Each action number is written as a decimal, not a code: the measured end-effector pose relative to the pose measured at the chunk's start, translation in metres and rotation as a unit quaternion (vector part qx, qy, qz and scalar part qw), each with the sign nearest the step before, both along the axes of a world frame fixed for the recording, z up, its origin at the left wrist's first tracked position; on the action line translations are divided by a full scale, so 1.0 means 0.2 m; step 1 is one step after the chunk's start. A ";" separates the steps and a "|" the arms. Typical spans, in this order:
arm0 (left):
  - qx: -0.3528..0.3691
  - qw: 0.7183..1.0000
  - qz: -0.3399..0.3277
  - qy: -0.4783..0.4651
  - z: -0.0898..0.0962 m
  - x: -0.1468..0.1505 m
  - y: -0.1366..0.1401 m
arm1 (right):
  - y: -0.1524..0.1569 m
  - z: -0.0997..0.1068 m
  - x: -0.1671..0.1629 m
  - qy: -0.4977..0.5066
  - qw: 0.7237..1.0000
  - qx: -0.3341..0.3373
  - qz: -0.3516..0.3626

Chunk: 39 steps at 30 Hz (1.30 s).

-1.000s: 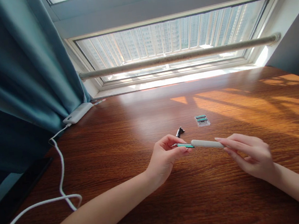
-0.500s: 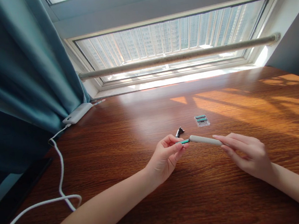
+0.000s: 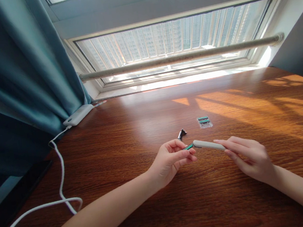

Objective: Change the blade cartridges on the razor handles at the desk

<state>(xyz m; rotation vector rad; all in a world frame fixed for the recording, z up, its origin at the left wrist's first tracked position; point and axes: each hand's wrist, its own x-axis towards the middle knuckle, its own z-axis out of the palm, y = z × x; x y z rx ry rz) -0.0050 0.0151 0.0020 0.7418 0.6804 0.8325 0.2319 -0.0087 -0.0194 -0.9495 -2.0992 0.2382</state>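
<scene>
Between the thumb and fingers of my left hand [image 3: 171, 161] is a small razor blade cartridge [image 3: 188, 147] with a green strip, tilted up to the right. My right hand [image 3: 247, 154] pinches the far end of a pale grey razor handle [image 3: 208, 144]. The handle's rounded left end is right beside the cartridge; whether they touch I cannot tell. Just beyond my left fingers lies a small black and silver piece [image 3: 182, 134], perhaps a razor head. Farther back, a clear plastic case [image 3: 204, 122] holds green-striped cartridges.
A white power bank or adapter [image 3: 78, 115] with a white cable [image 3: 60, 166] lies at the table's left, by the blue curtain [image 3: 20, 52]. The wooden table [image 3: 130, 120] reaches back to the window, where a rail [image 3: 183, 57] crosses.
The cartridge in my left hand has tilted, its right end now higher. My right hand has turned the handle slightly, and its left end has dipped a little.
</scene>
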 end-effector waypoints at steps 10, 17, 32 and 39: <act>0.101 0.991 -0.048 0.072 0.01 0.00 -0.04 | 0.00 0.01 0.00 -0.015 1.000 0.008 0.014; 0.140 0.979 -0.045 0.139 0.03 0.00 -0.03 | 0.00 0.01 0.01 -0.034 0.999 0.043 0.004; 0.169 0.969 -0.010 0.183 0.02 0.00 -0.03 | 0.00 0.00 0.01 -0.029 0.998 0.034 -0.033; 0.187 0.967 -0.005 0.174 0.02 0.00 -0.03 | 0.01 0.00 0.00 -0.008 0.999 0.012 -0.034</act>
